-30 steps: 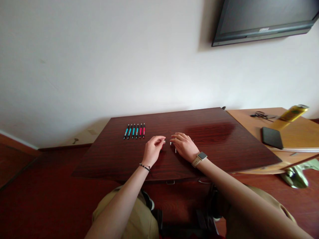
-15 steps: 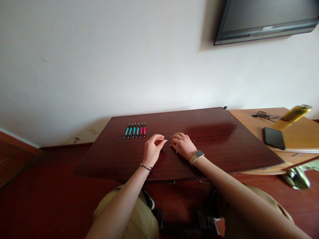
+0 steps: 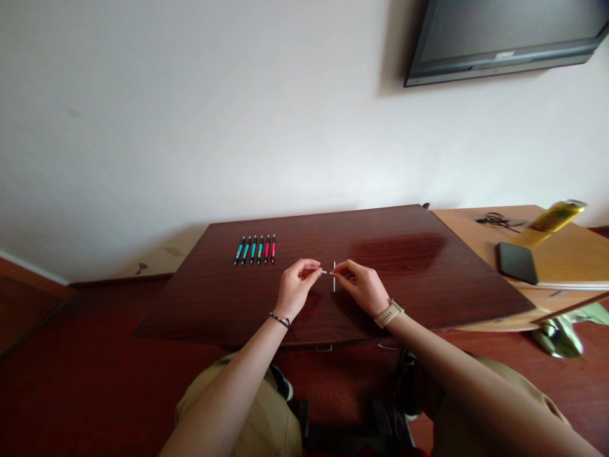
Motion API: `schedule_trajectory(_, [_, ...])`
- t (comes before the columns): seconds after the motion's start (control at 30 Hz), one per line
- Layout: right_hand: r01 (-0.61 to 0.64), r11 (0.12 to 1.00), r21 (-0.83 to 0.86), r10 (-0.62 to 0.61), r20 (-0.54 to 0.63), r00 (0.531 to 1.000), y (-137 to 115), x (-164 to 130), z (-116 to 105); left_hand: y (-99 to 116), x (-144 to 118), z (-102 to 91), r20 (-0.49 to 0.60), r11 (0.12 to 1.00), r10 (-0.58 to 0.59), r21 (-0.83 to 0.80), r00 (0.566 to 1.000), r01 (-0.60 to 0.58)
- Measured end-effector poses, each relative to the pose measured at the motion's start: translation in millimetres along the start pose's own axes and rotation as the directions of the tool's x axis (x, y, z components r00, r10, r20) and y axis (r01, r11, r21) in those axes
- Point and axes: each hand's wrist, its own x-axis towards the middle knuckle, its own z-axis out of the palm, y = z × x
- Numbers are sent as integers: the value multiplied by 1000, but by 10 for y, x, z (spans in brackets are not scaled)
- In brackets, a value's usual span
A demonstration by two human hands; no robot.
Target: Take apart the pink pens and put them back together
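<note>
My left hand [image 3: 295, 287] is closed in a pinch on a small white piece [image 3: 324, 272], whose end sticks out to the right; the rest is hidden by the fingers. Facing it, my right hand [image 3: 364, 285] pinches something tiny and pale at its fingertips, too small to name. The two sets of fingertips almost meet above the dark wooden table [image 3: 409, 247]. A thin white rod, like a pen refill [image 3: 333, 282], lies on the tabletop by the right fingertips. To the left, several click pens [image 3: 254, 250] lie in a neat row, some blue and two pink.
A lighter wooden cabinet [image 3: 564, 254] adjoins the table on the right. It carries a black phone-like slab [image 3: 516, 263], a black cable [image 3: 499, 220] and a yellow can [image 3: 556, 217]. A screen [image 3: 509, 32] hangs on the wall above.
My right hand has lifted off the table and turned into a pinch facing my left fingertips. The white rod, mostly covered by that hand before, now shows. The left hand keeps its pinch.
</note>
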Motion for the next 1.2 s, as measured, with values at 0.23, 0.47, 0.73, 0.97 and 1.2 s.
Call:
schedule_trajectory(0.23, [5, 1000, -2, -5, 2, 1000, 28, -29, -74, 28, -9, 114, 48, 999, -11, -37, 999, 13])
schedule_trajectory(0.47, [9, 998, 69, -8, -25, 1000, 12, -29, -87, 21, 12, 171, 97, 997, -24, -77, 995, 31])
schedule_trajectory(0.73, [-68, 948, 310, 90, -56, 994, 34, -6, -49, 47, -53, 174, 181, 1000, 22, -17, 983, -19])
schedule_trajectory(0.97, [-102, 918, 384, 110, 0, 994, 61, 12, -39, 91, -58, 223, 155, 998, 1, -66, 988, 9])
schedule_trajectory(1.2, [-151, 895, 421, 164, 5, 986, 86, 18, -56, 81, -66, 223, 126, 999, 16, -35, 992, -12])
